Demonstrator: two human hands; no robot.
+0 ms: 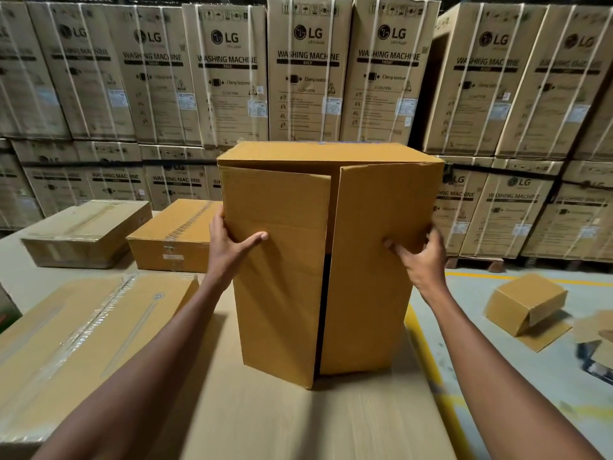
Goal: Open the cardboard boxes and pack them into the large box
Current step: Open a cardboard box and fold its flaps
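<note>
Dim, warm indoor light from above | soft shadow under cardboard box (328, 260) | glare on taped carton (83, 343) | wide-angle bending at edges | forearms and corners motion-blurred, centre sharp

A warehouse is shown: strapped LG washing-machine cartons (308, 71) stacked high w/ yellow floor lines (428, 353) painted on concrete.

plain tan box (282, 277), floor line (428, 353) — yellow
</note>
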